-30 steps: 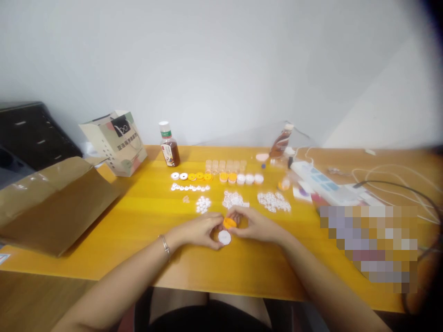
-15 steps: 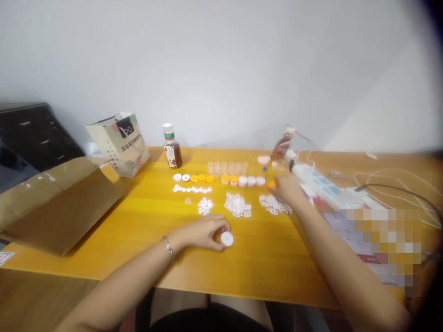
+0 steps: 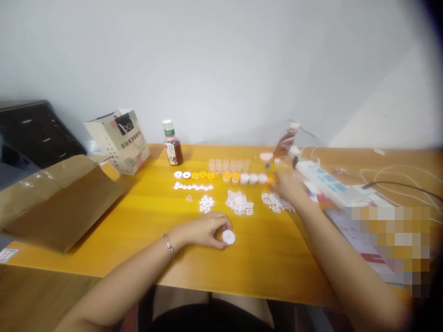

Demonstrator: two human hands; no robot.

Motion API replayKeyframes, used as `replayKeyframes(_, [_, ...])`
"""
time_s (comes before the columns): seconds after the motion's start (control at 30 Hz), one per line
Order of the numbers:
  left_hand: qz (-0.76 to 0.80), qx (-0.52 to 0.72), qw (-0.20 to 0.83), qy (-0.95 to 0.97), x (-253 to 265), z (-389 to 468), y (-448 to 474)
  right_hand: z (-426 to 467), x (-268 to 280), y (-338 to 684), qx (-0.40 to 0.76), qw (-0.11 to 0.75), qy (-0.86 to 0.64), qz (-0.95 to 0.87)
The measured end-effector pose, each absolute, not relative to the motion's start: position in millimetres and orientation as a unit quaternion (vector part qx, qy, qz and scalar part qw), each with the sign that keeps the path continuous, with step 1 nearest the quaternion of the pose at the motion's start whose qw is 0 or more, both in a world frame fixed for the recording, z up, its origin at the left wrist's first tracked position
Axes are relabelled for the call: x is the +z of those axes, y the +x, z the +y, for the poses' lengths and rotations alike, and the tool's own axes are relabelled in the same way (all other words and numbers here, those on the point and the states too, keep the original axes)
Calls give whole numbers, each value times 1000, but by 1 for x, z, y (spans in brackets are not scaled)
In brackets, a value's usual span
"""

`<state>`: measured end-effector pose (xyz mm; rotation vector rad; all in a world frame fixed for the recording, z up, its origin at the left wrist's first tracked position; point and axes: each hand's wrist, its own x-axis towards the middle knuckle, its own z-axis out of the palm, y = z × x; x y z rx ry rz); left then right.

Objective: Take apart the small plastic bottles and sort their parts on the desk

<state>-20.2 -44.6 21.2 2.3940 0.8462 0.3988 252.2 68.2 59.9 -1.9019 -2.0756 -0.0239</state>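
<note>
My left hand [image 3: 210, 232] rests low over the middle of the table, thumb and fingers closed on the edge of a white round disc [image 3: 228, 237]. Farther off at the right, my right hand [image 3: 289, 188] has its fingertips on an orange round piece [image 3: 270, 180], partly covered by them and blurred. That piece lies at the right end of a row of orange-topped rounds [image 3: 236, 177] and white rounds [image 3: 254, 178]. Between the hands are a heap of white gear-like parts [image 3: 238, 203] and smaller white rings [image 3: 277, 203]. Small white discs [image 3: 206, 203] lie beyond my left hand.
White and orange discs [image 3: 195, 175] line up at left, clear little cups [image 3: 225, 165] behind. Two bottles of dark liquid [image 3: 174, 151] [image 3: 285, 142] stand at the back. A brown paper bag [image 3: 62, 203] and printed bag [image 3: 126, 145] are left; a power strip [image 3: 320, 182] and cables right.
My right hand has shifted slightly left with the orange piece, which now sits against the row's end. My left hand keeps hold of the white disc. The whole view has shifted a little.
</note>
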Motion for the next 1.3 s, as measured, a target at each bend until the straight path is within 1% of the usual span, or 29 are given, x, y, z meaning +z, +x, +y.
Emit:
replayKeyframes(0.07, [316, 145, 287, 893, 22, -45, -20, 49, 66, 241, 12, 219, -622, -752])
replayKeyframes(0.1, [316, 144, 288, 892, 22, -45, -20, 37, 68, 234, 44, 236, -591, -770])
replayKeyframes(0.13, [317, 143, 289, 892, 22, -45, -20, 25, 70, 226, 101, 236, -549, -795])
replayKeyframes(0.2, [318, 141, 290, 891, 21, -45, -21, 1, 69, 211, 240, 169, -449, -844])
replayKeyframes(0.23, [318, 138, 294, 891, 21, -45, -21, -9, 66, 204, 289, 134, -406, -857])
replayKeyframes(0.33, [316, 132, 313, 886, 22, -43, -24, -30, 52, 192, 351, 91, -351, -863])
replayKeyframes(0.63, [302, 152, 319, 885, 36, -44, -28, -38, 31, 186, 362, 121, -287, -878])
replayKeyframes(0.77, [313, 150, 289, 892, 31, -44, -25, -37, 23, 182, 355, 149, -286, -877])
replayKeyframes(0.9, [352, 149, 255, 888, 28, -46, -20, -37, 19, 179, 354, 165, -315, -865])
replayKeyframes(1.03, [418, 132, 243, 865, 25, -48, -16, -39, 21, 177, 350, 171, -310, -868])
replayKeyframes(1.17, [452, 132, 250, 846, 21, -51, -14, -40, 22, 177, 345, 172, -311, -869])
replayKeyframes(1.3, [471, 157, 296, 816, 16, -54, -10, -38, 21, 177, 346, 160, -309, -871])
